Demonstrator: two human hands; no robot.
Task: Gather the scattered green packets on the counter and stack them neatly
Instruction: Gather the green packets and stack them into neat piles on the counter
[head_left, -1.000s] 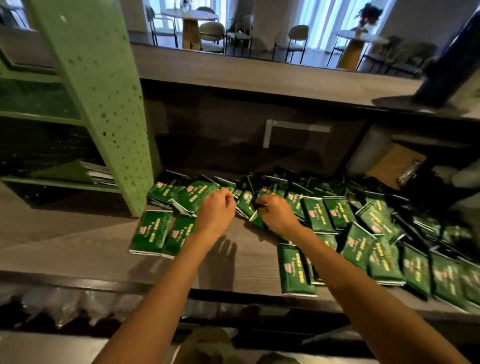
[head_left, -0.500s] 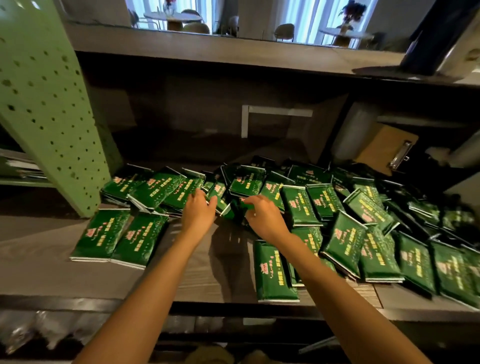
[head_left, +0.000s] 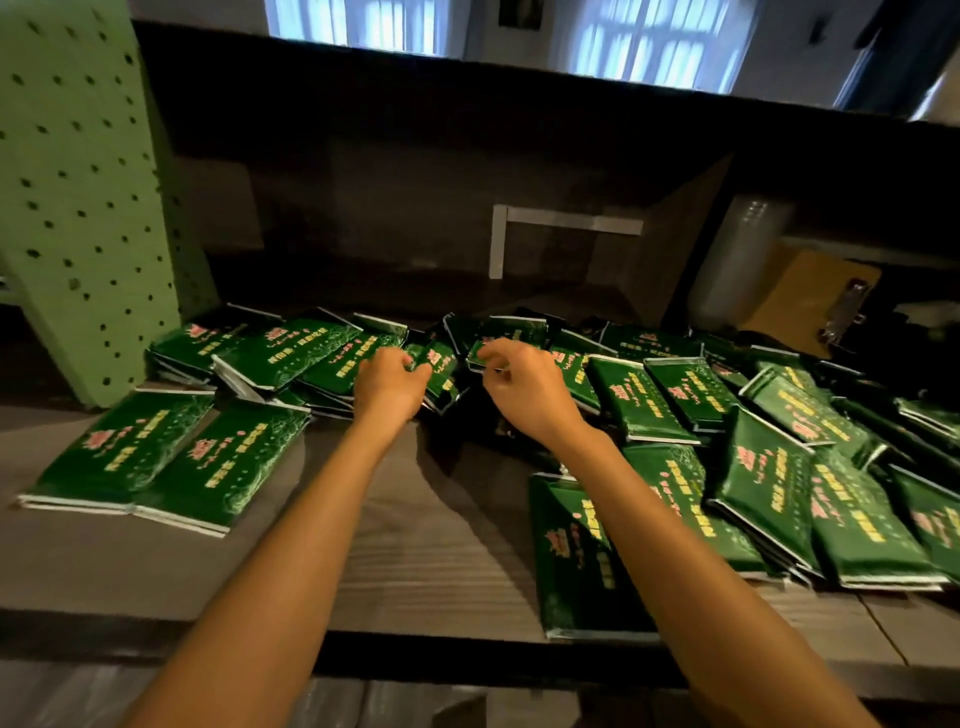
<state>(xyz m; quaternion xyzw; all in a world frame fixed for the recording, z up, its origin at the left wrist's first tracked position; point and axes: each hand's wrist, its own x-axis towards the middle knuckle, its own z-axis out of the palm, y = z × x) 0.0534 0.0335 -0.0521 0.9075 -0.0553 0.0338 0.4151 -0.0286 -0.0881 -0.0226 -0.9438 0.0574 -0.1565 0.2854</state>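
Green glossy packets (head_left: 670, 402) | yellow print, silver edges | overlapping on counter (head_left: 426, 545)

Only one view, from up on the head. Looking forward and down at the counter (head_left: 426, 545). Close in, near the green packets (head_left: 670, 395) spread across the middle. Very wide, with windows (head_left: 649, 47) far off at the top.

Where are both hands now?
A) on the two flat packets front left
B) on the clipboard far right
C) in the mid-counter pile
C: the left hand and the right hand both curl fingers on the mid-counter packets, away from the front-left pair and the clipboard.
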